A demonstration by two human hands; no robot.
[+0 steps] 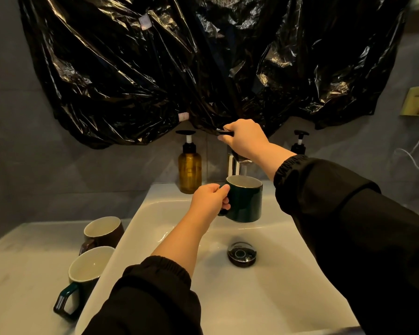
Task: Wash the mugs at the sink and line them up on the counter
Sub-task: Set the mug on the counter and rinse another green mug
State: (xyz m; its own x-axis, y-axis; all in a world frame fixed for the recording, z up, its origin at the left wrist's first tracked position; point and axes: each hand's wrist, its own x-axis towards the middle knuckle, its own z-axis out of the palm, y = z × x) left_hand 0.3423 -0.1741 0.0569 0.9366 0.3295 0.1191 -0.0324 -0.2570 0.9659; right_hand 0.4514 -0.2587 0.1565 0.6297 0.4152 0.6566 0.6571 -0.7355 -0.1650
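Observation:
My left hand (209, 199) grips the handle of a dark green mug (246, 200) and holds it upright over the white sink (155, 209), right under the chrome faucet (235, 164). My right hand (244, 137) is closed on the faucet's lever handle (224, 132) above the spout. Two more mugs stand on the counter (20, 262) left of the basin: a brown mug (104, 232) farther back and a dark green mug (86, 274) nearer me, both with pale insides.
An amber pump bottle (189, 169) stands at the sink's back edge, left of the faucet; a second pump top (300, 141) shows behind my right arm. A chrome drain stopper (241, 254) sits in the basin. Black plastic sheeting (203, 64) covers the wall above.

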